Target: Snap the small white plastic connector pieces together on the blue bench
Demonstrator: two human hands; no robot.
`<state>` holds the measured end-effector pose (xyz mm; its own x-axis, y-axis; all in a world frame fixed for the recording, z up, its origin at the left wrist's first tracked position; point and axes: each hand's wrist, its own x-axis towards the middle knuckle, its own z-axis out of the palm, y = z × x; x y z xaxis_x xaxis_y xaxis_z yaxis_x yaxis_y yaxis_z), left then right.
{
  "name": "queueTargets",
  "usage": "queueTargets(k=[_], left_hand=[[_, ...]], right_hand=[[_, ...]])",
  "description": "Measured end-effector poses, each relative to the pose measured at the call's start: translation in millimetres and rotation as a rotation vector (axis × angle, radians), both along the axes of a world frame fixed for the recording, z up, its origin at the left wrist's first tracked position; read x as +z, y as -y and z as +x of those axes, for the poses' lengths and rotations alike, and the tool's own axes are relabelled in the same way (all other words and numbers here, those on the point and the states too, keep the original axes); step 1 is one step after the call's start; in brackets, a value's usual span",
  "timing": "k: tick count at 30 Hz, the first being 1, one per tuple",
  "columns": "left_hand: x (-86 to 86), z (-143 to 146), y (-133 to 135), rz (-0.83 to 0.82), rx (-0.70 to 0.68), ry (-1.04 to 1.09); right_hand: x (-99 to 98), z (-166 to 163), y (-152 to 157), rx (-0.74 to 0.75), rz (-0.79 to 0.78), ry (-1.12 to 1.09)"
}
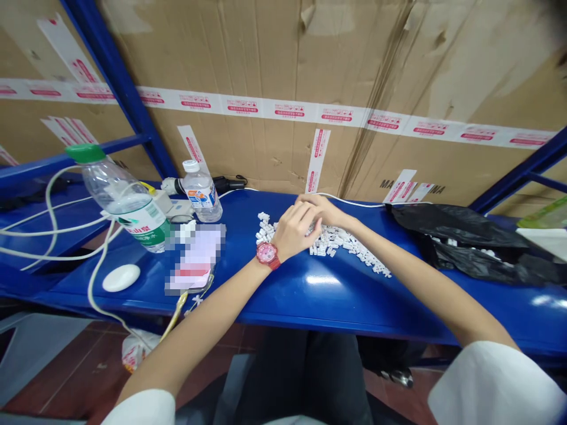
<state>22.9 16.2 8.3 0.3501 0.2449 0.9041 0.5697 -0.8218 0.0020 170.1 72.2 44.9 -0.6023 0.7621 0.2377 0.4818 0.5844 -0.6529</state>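
On the blue table (283, 289), a heap of small white plastic pieces (330, 241) spreads out, trailing off to the right. My left hand (295, 229), with a red watch (267, 254) on its wrist, lies over the heap's left part. Its back faces me, its fingers are bent loosely and its thumb stands apart from them. Just behind it, my right hand (326, 209) reaches over the heap's far side and overlaps the left fingers. The right fingertips are mostly hidden, so whether they hold a piece is not visible.
Left are a large green-capped bottle (137, 212), a small water bottle (202, 195), a blurred-out phone (197, 257), a white oval object (121, 277) and looping white cables (95, 283). A black bag (496, 268) holding white pieces lies right. Cardboard (248, 47) stands behind.
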Motion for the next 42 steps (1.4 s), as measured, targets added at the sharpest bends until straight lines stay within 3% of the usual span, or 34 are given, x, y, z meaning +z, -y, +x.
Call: queueTargets(k=[4,8,10,14,17,22,25,29,31,35,38,42], left_hand=[[-3.2,-2,-5,-0.110,-0.030,0.027],[-11.1,4,1,-0.170,-0.162,-0.021],[-14.8,11,7,-0.200,-0.252,-0.038],[-19.9,22,18,-0.290,-0.432,-0.113],[-22.3,26,21,-0.299,-0.483,-0.144],[-24.3,25,16,-0.178,-0.343,-0.174],[-24.6,22,14,-0.131,-0.318,-0.173],[-22.5,19,13,-0.228,-0.354,-0.089],[-20.4,15,10,-0.281,-0.347,-0.023],[-17.7,11,4,-0.385,-0.299,0.031],[-19.2,15,3,-0.436,-0.355,0.035],[-22.3,20,6,-0.383,-0.408,0.018]], right_hand=[[7.2,31,31,-0.072,-0.306,-0.378],[3.9,51,71,-0.127,-0.485,-0.476],[-1.6,60,91,-0.194,-0.453,-0.421],[-17.4,76,124,-0.296,-0.210,-0.171],[-28.4,81,139,-0.417,-0.104,-0.105],[-37.0,70,134,-0.542,-0.053,-0.267],[-37.5,60,123,-0.495,-0.158,-0.377],[-31.0,66,113,-0.483,-0.324,-0.448],[-24.9,83,111,-0.541,-0.211,-0.368],[-13.8,117,112,-0.668,0.071,0.000],[-12.2,112,110,-0.580,0.060,-0.045],[-16.8,78,100,-0.366,-0.148,-0.358]])
